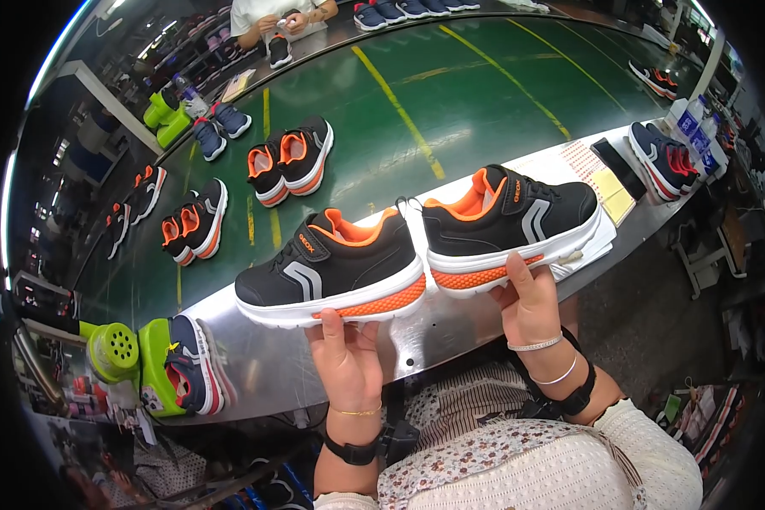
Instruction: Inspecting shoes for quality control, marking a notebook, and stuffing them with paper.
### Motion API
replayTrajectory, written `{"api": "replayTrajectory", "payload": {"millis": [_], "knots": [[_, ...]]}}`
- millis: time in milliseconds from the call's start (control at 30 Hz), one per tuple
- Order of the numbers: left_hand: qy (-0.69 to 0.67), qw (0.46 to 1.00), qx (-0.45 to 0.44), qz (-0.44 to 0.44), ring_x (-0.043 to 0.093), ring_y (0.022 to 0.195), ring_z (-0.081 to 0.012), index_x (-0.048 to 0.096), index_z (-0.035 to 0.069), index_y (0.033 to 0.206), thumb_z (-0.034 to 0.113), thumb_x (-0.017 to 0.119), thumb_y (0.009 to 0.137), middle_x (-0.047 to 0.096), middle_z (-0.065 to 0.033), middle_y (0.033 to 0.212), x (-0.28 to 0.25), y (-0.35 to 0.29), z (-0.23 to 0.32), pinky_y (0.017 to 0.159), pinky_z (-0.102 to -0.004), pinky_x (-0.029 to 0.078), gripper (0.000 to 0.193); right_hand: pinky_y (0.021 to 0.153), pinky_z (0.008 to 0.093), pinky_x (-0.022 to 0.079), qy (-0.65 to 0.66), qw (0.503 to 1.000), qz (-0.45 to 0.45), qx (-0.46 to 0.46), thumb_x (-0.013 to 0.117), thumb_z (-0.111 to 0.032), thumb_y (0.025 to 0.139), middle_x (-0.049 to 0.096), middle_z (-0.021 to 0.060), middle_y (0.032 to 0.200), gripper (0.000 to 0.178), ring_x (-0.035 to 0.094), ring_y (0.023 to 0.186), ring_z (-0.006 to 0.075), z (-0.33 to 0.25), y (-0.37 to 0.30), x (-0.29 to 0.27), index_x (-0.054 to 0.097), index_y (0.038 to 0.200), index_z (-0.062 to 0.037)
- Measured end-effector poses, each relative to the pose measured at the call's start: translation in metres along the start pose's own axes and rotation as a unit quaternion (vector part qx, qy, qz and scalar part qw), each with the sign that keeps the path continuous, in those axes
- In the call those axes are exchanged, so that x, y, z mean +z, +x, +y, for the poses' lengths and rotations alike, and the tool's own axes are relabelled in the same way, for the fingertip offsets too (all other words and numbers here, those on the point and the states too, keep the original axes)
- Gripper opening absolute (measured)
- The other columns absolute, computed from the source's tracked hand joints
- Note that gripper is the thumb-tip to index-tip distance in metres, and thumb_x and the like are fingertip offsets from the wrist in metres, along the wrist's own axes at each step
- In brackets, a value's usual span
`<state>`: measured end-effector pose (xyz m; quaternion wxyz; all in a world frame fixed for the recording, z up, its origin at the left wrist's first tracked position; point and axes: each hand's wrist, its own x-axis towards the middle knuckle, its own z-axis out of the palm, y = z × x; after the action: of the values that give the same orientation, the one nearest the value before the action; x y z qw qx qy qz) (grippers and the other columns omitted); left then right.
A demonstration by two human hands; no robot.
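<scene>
Two black sneakers with orange linings and white soles are held up side by side, heels almost meeting. My left hand [346, 357] grips the left sneaker [336, 265] from below, thumb on the sole's near side and fingers underneath. That shoe's toe points left. In the same way my right hand [525, 306] is closed around the sole of the right sneaker [510, 223], whose toe points right. Both shoes are upright, with grey curved stripes and orange sole inserts facing me. Behind the right sneaker, white papers [586, 246] lie partly hidden.
On the green conveyor belt [382, 127] stand black-orange sneakers [291, 161] and navy shoes [221, 127]. A green device [136, 361] and a navy shoe [197, 365] sit at left. To the right are a phone [618, 168], yellow notes [610, 194] and navy shoes [661, 161]. A person [285, 21] works opposite.
</scene>
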<state>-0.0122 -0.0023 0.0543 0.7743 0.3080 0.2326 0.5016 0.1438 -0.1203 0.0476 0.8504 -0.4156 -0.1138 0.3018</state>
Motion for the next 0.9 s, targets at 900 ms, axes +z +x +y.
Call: {"api": "replayTrajectory", "payload": {"millis": [900], "knots": [[-0.004, 1.0, 0.004, -0.015, 0.055, 0.101, -0.0173, 0.041, 0.013, 0.117, 0.021, 0.055, 0.088, 0.051, -0.0038, 0.112, -0.015, 0.004, 0.021, 0.077, -0.0324, 0.054, 0.033, 0.073, 0.0253, 0.05, 0.028, 1.0, 0.006, 0.0, 0.064, -0.021, 0.083, 0.057, 0.0037, 0.093, 0.028, 0.058, 0.085, 0.0123, 0.009, -0.012, 0.028, 0.051, 0.099, -0.003]]}}
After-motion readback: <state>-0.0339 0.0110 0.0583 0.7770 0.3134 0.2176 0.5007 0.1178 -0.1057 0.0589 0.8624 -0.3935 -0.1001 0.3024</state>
